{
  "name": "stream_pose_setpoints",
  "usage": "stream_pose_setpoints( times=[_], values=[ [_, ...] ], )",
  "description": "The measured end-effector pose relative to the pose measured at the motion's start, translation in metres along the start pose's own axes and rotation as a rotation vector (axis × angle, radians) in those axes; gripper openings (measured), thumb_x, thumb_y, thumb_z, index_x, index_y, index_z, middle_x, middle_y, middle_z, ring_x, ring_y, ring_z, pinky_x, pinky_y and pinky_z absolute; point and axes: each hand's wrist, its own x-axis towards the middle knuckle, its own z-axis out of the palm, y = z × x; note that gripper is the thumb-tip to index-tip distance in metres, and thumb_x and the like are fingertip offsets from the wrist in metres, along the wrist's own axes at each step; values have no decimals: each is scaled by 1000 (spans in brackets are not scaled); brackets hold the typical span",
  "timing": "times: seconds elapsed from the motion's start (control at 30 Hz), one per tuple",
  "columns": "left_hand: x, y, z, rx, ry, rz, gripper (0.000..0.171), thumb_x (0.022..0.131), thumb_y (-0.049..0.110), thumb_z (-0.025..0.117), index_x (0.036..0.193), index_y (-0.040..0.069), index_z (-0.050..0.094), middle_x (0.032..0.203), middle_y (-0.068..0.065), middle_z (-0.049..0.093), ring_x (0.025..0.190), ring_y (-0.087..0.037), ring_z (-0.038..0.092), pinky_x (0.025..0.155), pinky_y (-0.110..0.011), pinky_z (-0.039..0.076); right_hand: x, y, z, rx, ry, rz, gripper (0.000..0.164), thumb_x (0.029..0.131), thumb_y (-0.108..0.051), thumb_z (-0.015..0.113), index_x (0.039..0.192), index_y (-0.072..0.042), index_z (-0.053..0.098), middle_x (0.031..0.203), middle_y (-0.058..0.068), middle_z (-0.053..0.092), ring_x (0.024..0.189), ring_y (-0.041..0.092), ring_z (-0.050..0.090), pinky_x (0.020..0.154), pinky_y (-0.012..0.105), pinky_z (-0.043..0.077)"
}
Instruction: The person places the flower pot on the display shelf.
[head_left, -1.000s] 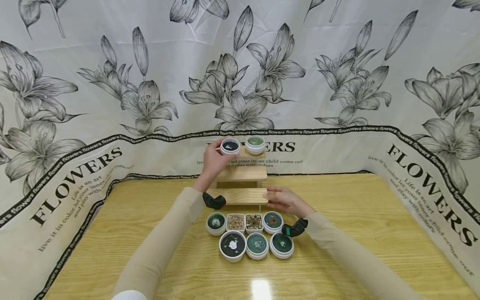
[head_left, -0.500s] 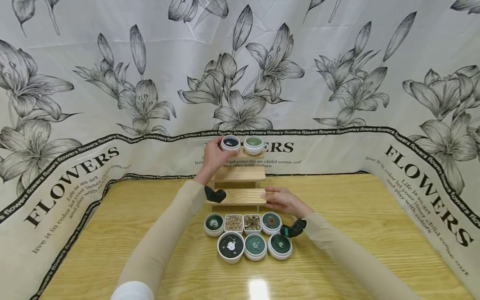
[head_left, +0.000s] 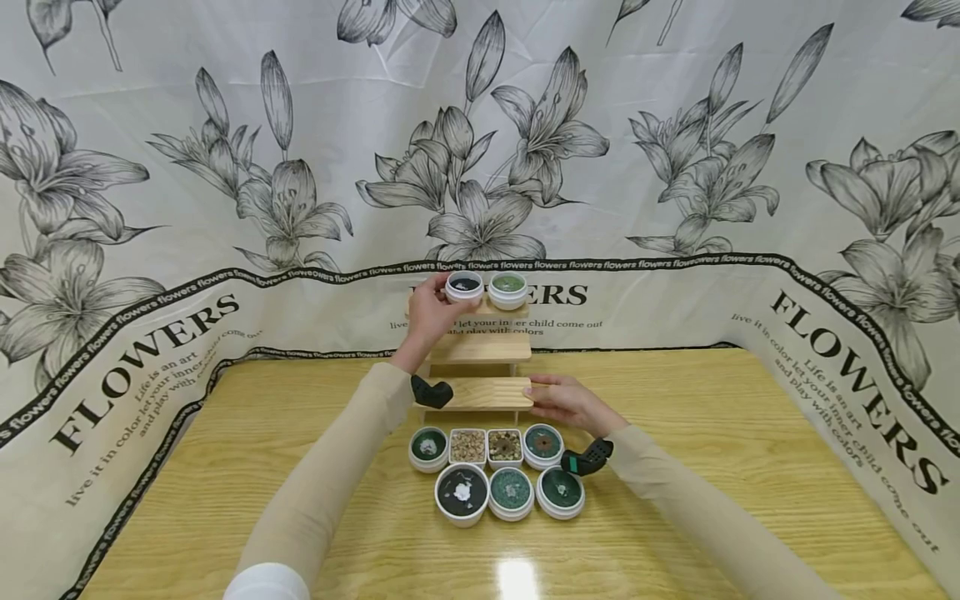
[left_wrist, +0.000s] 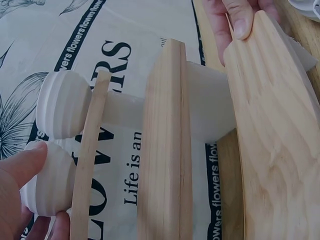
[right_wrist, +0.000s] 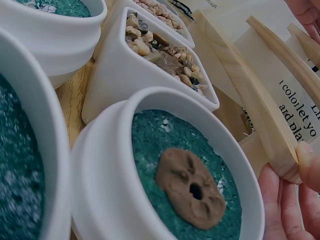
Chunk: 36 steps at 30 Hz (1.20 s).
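Note:
My left hand (head_left: pixel 435 312) grips a small white pot (head_left: pixel 464 287) with a dark fill and a pale bit on top, at the left part of the top step of a wooden three-step stand (head_left: pixel 480 346). To its right on the same step is a white pot with a green fill (head_left: pixel 508 290). In the left wrist view, thumb and fingers curl round the ribbed side of the gripped pot (left_wrist: pixel 52 182), its base against the top board (left_wrist: pixel 90 155). My right hand (head_left: pixel 567 402) pinches the right end of the lowest board (head_left: pixel 480 392), thumb above and fingers below.
In front of the stand, two rows of white pots sit close together on the wooden table (head_left: pixel 660 500). Two square ones hold pebbles (head_left: pixel 469 446); round ones have green or dark fill, one with a brown piece (right_wrist: pixel 192 187). Flower-printed cloth (head_left: pixel 675 308) encloses the back and sides.
My left hand has shifted the dark-filled pot slightly right, closer to the green-filled one. My right hand keeps its hold on the lowest board.

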Motion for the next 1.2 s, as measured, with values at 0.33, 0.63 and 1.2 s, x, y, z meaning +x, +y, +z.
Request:
stream_pose_setpoints(
  times=[0.33,0.63,1.2],
  values=[
    [1,-6,-2,-57,14,-47,60,77,15,80,130,4,55,125,-14,59,106,-26,63,86,-32,56,1,1,1,-4,18,3,59,97,-4,51,146,12,22,111,10,57,85,6,62,83,20,56],
    [-1,-5,-4,-35,22,-40,54,80,18,78,129,7,58,121,-13,61,105,-26,63,83,-33,56,1,0,2,7,36,13,59,97,-3,50,147,11,22,105,6,57,81,5,62,78,18,56],
    [-18,-5,-10,-102,51,-33,57,81,16,77,133,7,54,125,-15,58,109,-29,62,90,-37,55,1,1,1,4,20,-3,59,96,-4,51,146,12,22,103,4,58,82,5,61,77,18,55]
  ],
)
